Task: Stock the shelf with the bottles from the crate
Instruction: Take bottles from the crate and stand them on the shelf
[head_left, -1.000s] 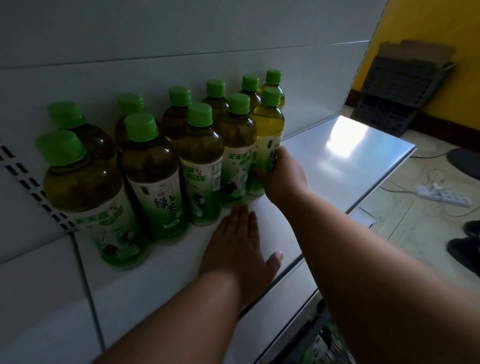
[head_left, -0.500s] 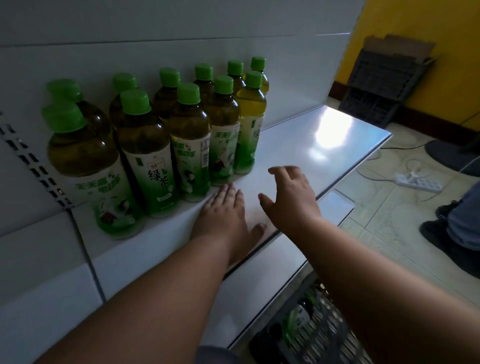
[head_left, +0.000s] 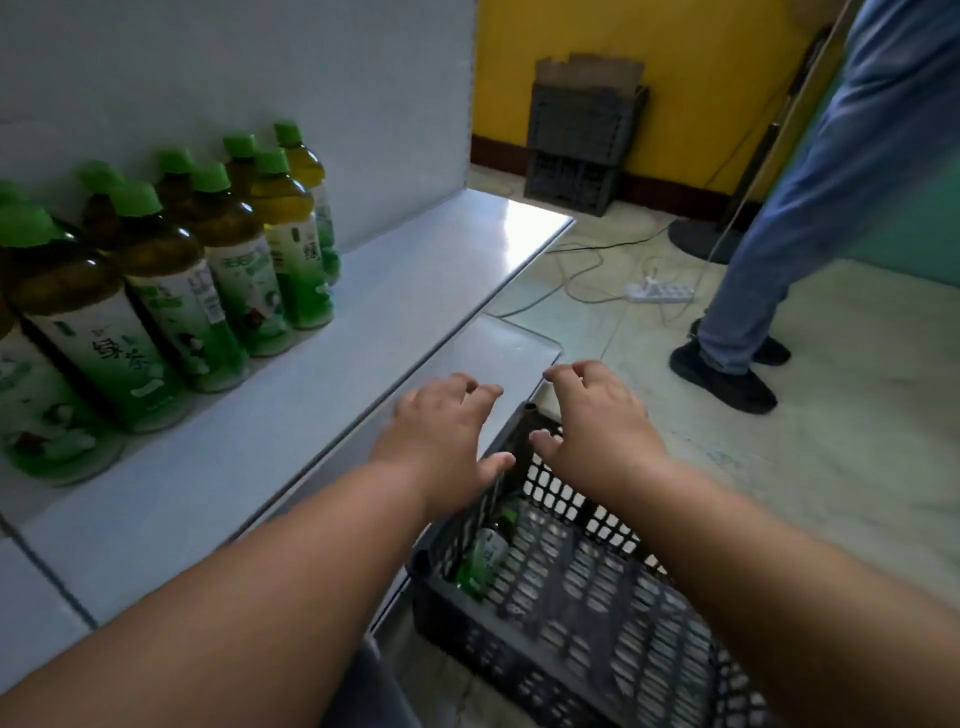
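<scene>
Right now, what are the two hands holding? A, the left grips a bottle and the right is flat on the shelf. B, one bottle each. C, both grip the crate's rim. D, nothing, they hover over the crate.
D: the left hand and right hand hang with loosely curled fingers above the dark crate, gripping nothing, while a bottle lies inside it.

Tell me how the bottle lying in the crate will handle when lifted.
The bottle lies on its side in the crate, so it may roll if nudged. It looks like thin plastic, probably giving slightly under grip. How full it is cannot be told, so neither can its weight.
</scene>
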